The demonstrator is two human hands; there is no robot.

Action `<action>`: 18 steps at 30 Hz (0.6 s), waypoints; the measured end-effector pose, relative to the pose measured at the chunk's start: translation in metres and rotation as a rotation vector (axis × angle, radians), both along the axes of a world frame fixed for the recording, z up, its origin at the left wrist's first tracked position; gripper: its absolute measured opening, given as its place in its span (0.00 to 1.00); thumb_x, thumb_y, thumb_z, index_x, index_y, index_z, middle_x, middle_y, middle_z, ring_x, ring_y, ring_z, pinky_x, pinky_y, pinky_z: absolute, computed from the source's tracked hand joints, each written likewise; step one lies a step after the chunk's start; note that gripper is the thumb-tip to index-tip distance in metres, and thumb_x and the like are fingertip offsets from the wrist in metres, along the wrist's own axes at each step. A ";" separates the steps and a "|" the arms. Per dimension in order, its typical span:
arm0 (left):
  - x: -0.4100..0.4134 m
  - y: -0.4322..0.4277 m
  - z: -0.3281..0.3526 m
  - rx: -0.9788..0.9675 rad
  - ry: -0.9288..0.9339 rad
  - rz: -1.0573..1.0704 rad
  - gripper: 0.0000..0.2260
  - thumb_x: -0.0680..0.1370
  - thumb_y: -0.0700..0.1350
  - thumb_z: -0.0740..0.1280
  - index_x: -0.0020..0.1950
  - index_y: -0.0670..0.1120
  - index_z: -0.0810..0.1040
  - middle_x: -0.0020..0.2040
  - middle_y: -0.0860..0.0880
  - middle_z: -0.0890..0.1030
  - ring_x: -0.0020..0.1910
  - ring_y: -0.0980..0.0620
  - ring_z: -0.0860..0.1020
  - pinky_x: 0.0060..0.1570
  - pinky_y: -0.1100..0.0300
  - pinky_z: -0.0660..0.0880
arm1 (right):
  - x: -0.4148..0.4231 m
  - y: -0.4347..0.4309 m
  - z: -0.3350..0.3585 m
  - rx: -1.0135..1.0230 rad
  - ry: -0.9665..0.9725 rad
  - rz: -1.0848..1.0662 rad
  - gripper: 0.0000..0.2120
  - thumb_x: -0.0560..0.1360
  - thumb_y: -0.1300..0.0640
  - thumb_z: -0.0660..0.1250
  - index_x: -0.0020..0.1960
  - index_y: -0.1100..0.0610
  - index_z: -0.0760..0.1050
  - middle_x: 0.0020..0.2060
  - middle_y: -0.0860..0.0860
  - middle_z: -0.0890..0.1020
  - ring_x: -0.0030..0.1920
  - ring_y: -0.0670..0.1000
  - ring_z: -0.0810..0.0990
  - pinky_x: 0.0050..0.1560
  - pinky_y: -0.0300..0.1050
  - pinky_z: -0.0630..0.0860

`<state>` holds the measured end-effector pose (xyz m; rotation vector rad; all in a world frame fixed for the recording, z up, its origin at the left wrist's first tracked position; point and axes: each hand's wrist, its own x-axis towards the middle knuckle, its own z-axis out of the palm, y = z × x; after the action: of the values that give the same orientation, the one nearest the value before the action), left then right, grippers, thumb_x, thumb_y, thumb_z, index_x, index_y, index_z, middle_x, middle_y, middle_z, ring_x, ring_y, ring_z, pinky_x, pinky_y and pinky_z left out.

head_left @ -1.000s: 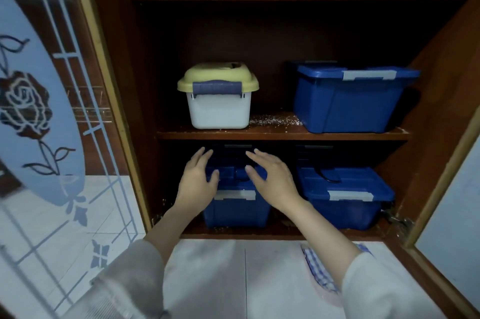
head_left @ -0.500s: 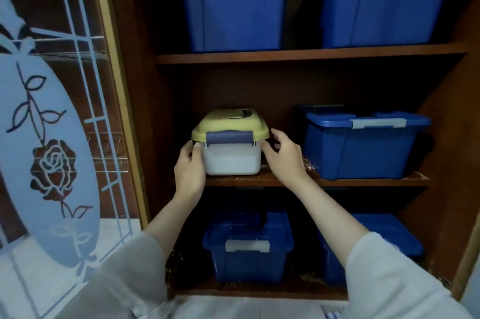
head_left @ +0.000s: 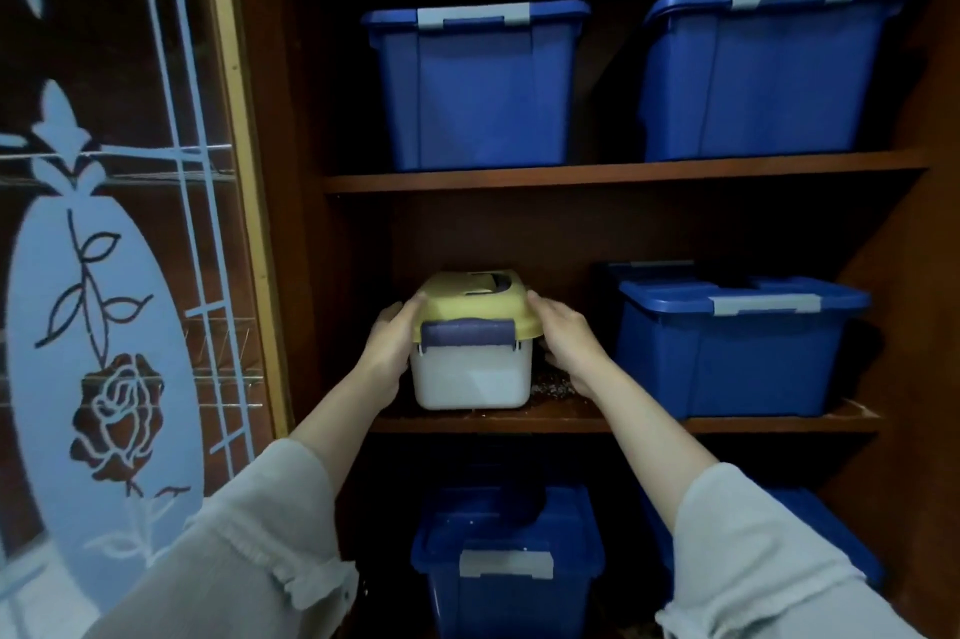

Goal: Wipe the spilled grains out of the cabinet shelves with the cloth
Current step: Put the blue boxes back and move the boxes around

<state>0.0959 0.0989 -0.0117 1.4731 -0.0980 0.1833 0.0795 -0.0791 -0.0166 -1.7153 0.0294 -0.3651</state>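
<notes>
A small white box with a yellow lid (head_left: 472,370) stands on the middle shelf (head_left: 649,422) of the wooden cabinet. My left hand (head_left: 387,344) presses its left side and my right hand (head_left: 563,337) grips its right side, both under the lid's rim. Spilled grains (head_left: 553,386) lie on the shelf just right of the box, partly hidden by my right wrist. The cloth is out of view.
A blue bin (head_left: 727,350) sits on the same shelf to the right. Two large blue bins (head_left: 475,87) (head_left: 763,77) fill the top shelf, and others (head_left: 506,560) stand on the bottom shelf. The open glass door with a rose pattern (head_left: 104,326) hangs at the left.
My hands rose from in front of the bottom shelf to the middle shelf and closed on both sides of the yellow-lidded box. My head tilted up, so the cloth on the floor left view.
</notes>
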 end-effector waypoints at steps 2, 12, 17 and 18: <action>0.002 -0.003 0.002 0.046 0.010 0.006 0.27 0.80 0.50 0.61 0.76 0.45 0.57 0.68 0.43 0.70 0.57 0.49 0.71 0.51 0.57 0.66 | 0.002 0.000 -0.001 0.013 -0.001 0.009 0.28 0.78 0.41 0.58 0.73 0.54 0.63 0.68 0.53 0.70 0.67 0.53 0.68 0.66 0.50 0.66; -0.035 -0.045 0.029 0.423 -0.457 0.358 0.24 0.79 0.47 0.63 0.74 0.45 0.63 0.77 0.47 0.54 0.75 0.49 0.54 0.71 0.57 0.53 | -0.031 -0.023 0.023 -0.215 -0.215 -0.162 0.26 0.78 0.47 0.61 0.73 0.56 0.65 0.69 0.53 0.70 0.69 0.51 0.69 0.66 0.41 0.64; -0.050 -0.115 0.026 0.419 -0.552 0.088 0.23 0.79 0.45 0.63 0.73 0.45 0.64 0.75 0.47 0.62 0.74 0.51 0.60 0.73 0.58 0.56 | -0.072 -0.068 0.039 -0.420 -0.352 -0.443 0.22 0.79 0.48 0.60 0.71 0.55 0.67 0.67 0.51 0.72 0.71 0.53 0.65 0.71 0.46 0.60; -0.051 -0.126 0.023 0.393 -0.511 0.020 0.23 0.79 0.46 0.62 0.73 0.45 0.64 0.74 0.47 0.64 0.73 0.51 0.61 0.72 0.56 0.58 | -0.079 -0.080 0.039 -0.459 -0.352 -0.504 0.22 0.79 0.49 0.60 0.71 0.55 0.68 0.68 0.51 0.72 0.71 0.53 0.63 0.71 0.46 0.59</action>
<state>0.0452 -0.0267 0.0116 1.7884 -0.5587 0.5812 0.0004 -0.1593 0.0227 -2.0605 0.1296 -1.1135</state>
